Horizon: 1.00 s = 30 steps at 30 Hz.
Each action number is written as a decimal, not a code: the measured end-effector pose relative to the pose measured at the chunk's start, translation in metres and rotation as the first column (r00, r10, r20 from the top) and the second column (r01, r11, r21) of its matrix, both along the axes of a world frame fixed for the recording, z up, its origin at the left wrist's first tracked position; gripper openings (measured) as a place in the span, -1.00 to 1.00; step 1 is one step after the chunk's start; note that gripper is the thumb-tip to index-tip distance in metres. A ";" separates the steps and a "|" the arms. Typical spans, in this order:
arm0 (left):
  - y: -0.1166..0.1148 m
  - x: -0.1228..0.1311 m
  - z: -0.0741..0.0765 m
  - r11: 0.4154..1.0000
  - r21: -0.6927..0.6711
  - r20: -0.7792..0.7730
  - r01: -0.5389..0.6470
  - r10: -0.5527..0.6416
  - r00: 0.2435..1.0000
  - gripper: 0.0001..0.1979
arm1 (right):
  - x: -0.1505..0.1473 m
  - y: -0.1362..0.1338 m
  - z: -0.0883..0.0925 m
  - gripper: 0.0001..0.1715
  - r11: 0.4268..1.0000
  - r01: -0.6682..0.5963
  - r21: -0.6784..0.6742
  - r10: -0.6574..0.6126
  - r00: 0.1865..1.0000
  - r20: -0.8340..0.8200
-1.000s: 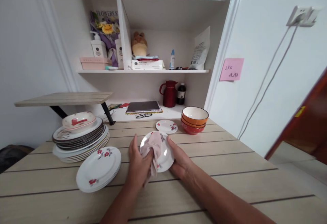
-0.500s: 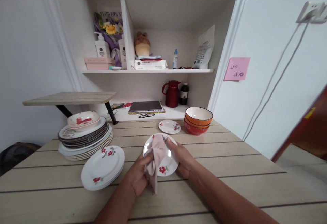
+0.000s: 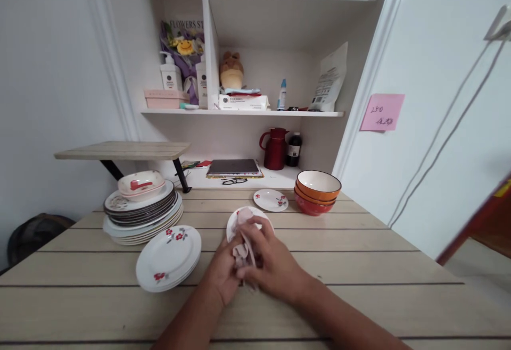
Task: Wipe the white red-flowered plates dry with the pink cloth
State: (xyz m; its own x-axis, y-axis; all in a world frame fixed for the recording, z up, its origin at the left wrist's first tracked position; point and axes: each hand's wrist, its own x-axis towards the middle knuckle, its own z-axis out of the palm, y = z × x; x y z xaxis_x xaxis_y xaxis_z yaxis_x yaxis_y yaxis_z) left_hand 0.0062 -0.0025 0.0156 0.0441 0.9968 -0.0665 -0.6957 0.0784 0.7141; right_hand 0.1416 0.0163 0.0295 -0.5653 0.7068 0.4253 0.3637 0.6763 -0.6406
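Observation:
In the head view, a small white plate with red flowers (image 3: pixel 231 226) is in front of me, its near part hidden behind my hands and a pale pink cloth (image 3: pixel 244 254). My left hand (image 3: pixel 224 271) is closed on the bunched cloth at the plate's near left edge. From the right, my right hand (image 3: pixel 277 262) curls its fingers and thumb around the same cloth, over the plate. Whether the plate rests on the table or is held up, I cannot tell. Left of my hands is a stack of matching plates (image 3: pixel 167 259).
A taller plate stack (image 3: pixel 143 225) topped by a patterned dish (image 3: pixel 141 185) stands at left, beside a small raised shelf (image 3: pixel 123 150). Behind my hands lies another flowered plate (image 3: pixel 270 200), next to stacked orange and red bowls (image 3: pixel 317 194). Glasses (image 3: pixel 235 181) and a laptop (image 3: pixel 233 166) lie farther back.
My right hand has left the plate's right edge and moved left onto the cloth, bunching it with my left hand. The view has shifted slightly to the left.

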 end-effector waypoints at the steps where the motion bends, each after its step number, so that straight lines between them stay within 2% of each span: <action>1: -0.001 0.000 -0.001 1.000 -0.006 -0.017 -0.011 0.011 1.000 -0.49 | -0.005 -0.003 -0.003 -0.20 1.000 0.007 0.020 -0.008 1.000 0.028; 5: -0.001 0.002 -0.001 0.999 0.033 -0.006 0.020 -0.020 1.000 -0.44 | -0.009 0.005 -0.011 -0.42 0.999 0.033 0.035 -0.033 0.999 -0.020; 9: 0.000 0.001 -0.001 0.994 0.092 0.054 0.051 -0.056 0.997 -0.43 | 0.010 0.033 -0.014 -0.45 0.998 0.061 -0.004 -0.062 0.991 -0.115; 11: 0.001 0.000 -0.002 0.996 0.077 0.055 0.041 -0.045 0.997 -0.42 | 0.024 0.045 -0.014 -0.47 0.988 0.137 -0.064 -0.143 0.985 -0.095; 13: 0.002 -0.001 -0.003 0.998 0.055 0.054 0.034 -0.037 0.998 -0.42 | 0.037 0.051 -0.011 -0.55 0.978 0.170 -0.124 -0.171 0.985 0.004; 15: 0.003 -0.002 -0.006 0.998 0.046 0.059 0.040 -0.043 0.997 -0.43 | 0.043 0.048 -0.004 -0.60 0.980 0.137 -0.141 -0.123 0.987 0.104; 18: 0.006 -0.003 -0.009 0.997 0.043 0.063 0.064 -0.067 0.996 -0.48 | 0.038 0.033 0.006 -0.56 0.993 0.012 -0.113 0.007 0.987 0.163; 21: 0.008 -0.003 -0.009 0.994 0.041 0.076 0.100 -0.103 0.992 -0.56 | 0.022 0.021 0.007 -0.44 0.993 -0.110 -0.042 0.114 0.989 0.090; 23: 0.008 -0.002 -0.008 0.993 0.044 0.098 0.114 -0.118 0.988 -0.56 | 0.011 0.022 0.001 -0.33 0.990 -0.134 0.046 0.132 0.991 0.035; 24: 0.008 -0.001 -0.007 0.993 0.045 0.106 0.109 -0.113 0.988 -0.56 | 0.008 0.025 -0.003 -0.29 0.990 -0.107 0.097 0.104 0.994 0.032; 26: 0.007 0.001 -0.006 0.996 0.039 0.114 0.077 -0.081 0.990 -0.54 | 0.007 0.035 -0.010 -0.29 0.982 0.016 0.187 -0.030 0.997 0.074; 28: 0.006 0.001 -0.006 0.998 0.029 0.122 0.047 -0.050 0.991 -0.52 | 0.013 0.044 -0.013 -0.37 0.962 0.136 0.236 -0.172 0.975 0.138; 30: 0.006 0.001 -0.006 0.999 0.007 0.132 0.038 -0.039 0.990 -0.51 | 0.023 0.047 -0.009 -0.48 0.958 0.173 0.227 -0.224 0.949 0.222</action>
